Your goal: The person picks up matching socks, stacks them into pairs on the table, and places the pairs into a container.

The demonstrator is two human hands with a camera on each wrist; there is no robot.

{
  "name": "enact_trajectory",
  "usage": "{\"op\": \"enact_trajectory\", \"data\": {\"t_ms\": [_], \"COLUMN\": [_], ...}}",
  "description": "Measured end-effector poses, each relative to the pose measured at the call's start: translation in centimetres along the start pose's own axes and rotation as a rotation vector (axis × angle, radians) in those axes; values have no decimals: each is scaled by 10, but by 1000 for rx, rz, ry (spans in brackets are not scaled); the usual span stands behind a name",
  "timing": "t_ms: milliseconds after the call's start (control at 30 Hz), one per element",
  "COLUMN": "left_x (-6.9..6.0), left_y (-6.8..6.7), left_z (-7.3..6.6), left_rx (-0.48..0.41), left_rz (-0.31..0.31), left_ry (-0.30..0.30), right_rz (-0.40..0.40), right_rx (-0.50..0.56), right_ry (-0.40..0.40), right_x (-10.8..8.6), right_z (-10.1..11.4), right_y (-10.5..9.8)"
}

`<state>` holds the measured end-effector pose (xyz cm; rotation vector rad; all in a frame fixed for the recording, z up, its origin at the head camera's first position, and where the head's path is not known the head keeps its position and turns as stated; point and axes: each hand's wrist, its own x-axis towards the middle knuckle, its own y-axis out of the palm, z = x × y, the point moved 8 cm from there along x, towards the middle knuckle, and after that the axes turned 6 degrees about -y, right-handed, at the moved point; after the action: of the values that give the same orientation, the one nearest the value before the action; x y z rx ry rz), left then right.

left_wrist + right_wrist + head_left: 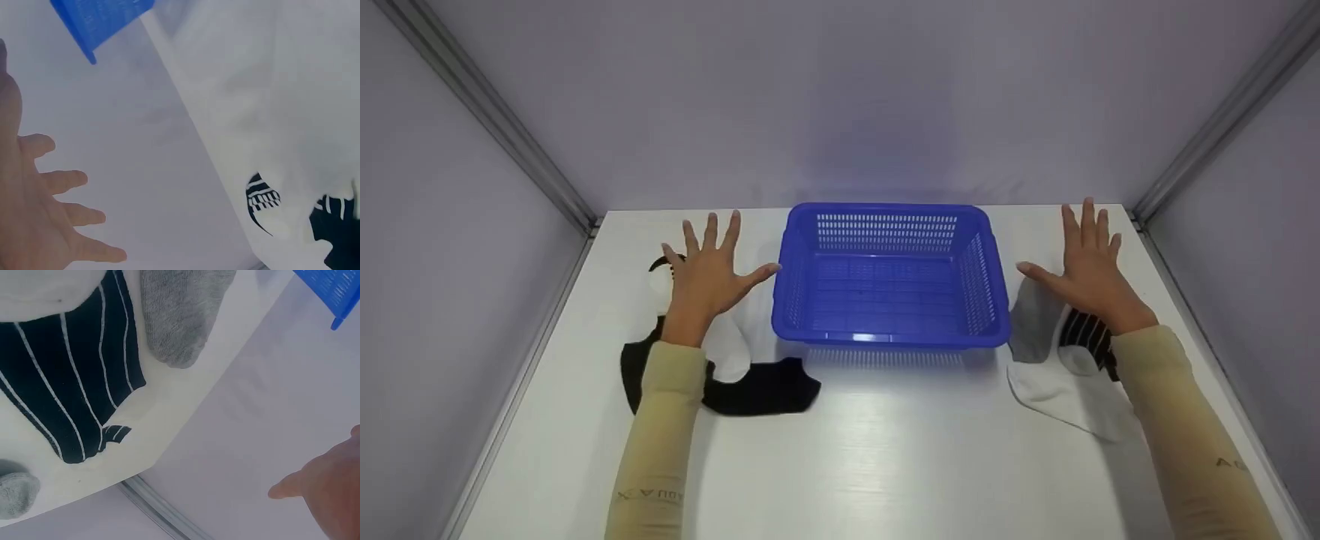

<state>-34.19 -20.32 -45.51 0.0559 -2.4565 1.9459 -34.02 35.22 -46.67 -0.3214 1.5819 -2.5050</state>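
We spread our empty left hand (709, 281) and right hand (1091, 279) wide, a black sock (769, 388) at the nearer left hand's five o'clock.

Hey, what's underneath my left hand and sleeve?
Under your left hand and its sleeve, white sock fabric and black sock fabric show on both sides, lying on the table. The stretch beneath is covered in the head view, so I can't tell whether the pieces join.
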Motion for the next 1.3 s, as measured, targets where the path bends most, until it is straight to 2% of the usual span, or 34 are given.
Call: {"op": "enact_trajectory", "data": {"t_ms": [267, 400, 533, 633, 700, 833, 1067, 1167, 1300], "left_x": [-14, -24, -36, -44, -49, -61, -88, -100, -116], "left_y": [-5, -7, -4, -3, -3, -4, -4, -3, -1], "left_z": [-25, -41, -59, -74, -84, -105, -149, -167, -189], "left_rx": [-132, -206, -271, -308, -346, -442, -525, -541, -557], "left_rz": [12, 36, 55, 50, 35, -21, -165, -185, -188], "left_ry": [38, 86, 148, 193, 222, 306, 523, 596, 664], "right_rz": [-64, -157, -274, -330, -349, -354, -317, -311, -293], "right_rx": [106, 117, 92, 78, 78, 77, 91, 100, 99], "right_ry": [-6, -26, -97, -145, -149, -133, -111, -96, -57], "right_x": [-19, -30, -43, -52, -58, -69, -88, -98, -111], "right_z": [1, 7, 16, 21, 22, 19, 14, 12, 5], "right_y": [-16, -27, -36, -40, -41, -40, -35, -34, -33]}}
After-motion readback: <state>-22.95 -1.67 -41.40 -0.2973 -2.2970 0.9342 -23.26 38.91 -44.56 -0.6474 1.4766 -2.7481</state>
